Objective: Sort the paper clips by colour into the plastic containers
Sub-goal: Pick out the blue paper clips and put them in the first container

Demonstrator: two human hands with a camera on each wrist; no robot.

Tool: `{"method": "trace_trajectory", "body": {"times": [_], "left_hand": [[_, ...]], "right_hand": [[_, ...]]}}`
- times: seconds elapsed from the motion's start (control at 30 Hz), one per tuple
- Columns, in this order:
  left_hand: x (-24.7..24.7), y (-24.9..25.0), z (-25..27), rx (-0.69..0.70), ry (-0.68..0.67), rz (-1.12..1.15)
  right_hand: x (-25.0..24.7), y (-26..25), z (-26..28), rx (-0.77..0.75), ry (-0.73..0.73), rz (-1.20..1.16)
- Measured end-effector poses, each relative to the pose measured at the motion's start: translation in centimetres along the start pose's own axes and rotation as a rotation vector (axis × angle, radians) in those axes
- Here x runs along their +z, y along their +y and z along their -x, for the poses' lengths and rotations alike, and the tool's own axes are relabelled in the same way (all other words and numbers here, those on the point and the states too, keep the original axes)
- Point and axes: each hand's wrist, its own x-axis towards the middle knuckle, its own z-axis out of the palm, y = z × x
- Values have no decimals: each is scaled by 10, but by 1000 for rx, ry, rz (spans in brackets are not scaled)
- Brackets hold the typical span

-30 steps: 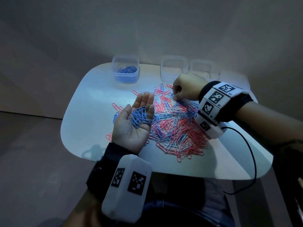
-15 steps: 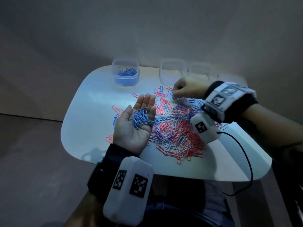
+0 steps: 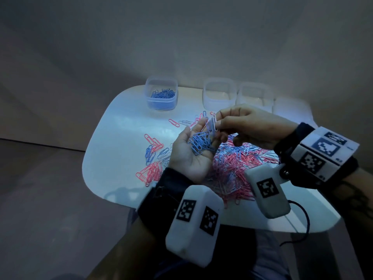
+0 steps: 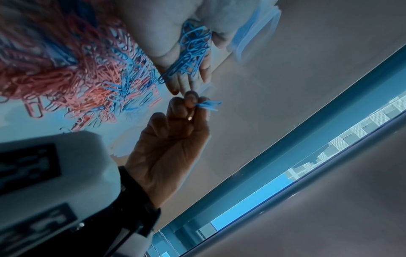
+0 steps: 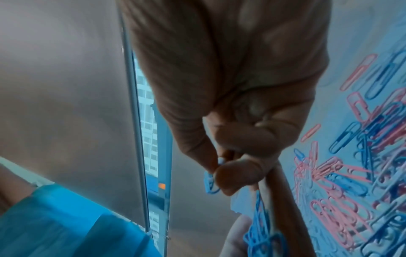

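A mixed heap of pink and blue paper clips covers the middle of the white table. My left hand lies palm up over the heap's left side, fingers relaxed, carrying a bunch of blue clips, also seen in the left wrist view. My right hand pinches a few blue clips between thumb and forefinger, just above the left fingertips. The pinched blue clips show in the left wrist view and the right wrist view. A clear container at the back left holds blue clips.
Two empty clear containers stand side by side at the back of the table, right of the blue one. Loose pink clips and blue clips lie left of my left hand. A black cable hangs off the table's front right edge.
My right hand has left the far edge of the heap and come over to my left fingertips, pinching blue clips. My left hand stays palm up with its clips.
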Motion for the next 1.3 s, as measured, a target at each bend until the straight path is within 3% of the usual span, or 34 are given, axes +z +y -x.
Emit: {"method": "trace_trajectory", "body": {"times": [0.23, 0.4, 0.47, 0.53, 0.6, 0.73, 0.87, 1.03, 1.17, 1.3], "left_hand": [[3, 1, 1, 5, -30, -30], [-1, 9, 8, 17, -48, 39], [-5, 15, 11, 24, -22, 65], [-11, 21, 13, 32, 13, 103], [-14, 27, 15, 42, 31, 117], [-13, 32, 16, 57, 42, 112], [-10, 30, 19, 46, 27, 68], [-12, 29, 20, 44, 38, 75], [-15, 35, 21, 67, 52, 88], [-13, 35, 22, 63, 39, 89]], "right_hand": [[5, -13, 6, -80, -15, 196], [-20, -10, 5, -100, 269, 168], [-33, 0, 2, 11, 288, 452], [-40, 12, -2, 153, 214, 809], [-41, 20, -8, 159, 222, 1032], [-33, 18, -25, 41, 307, 1086], [-25, 19, -46, 59, 244, 1229], [-25, 17, -52, 117, 157, 1194], [-19, 7, -52, -55, 235, 1179], [-10, -6, -74, -79, 220, 1438]]}}
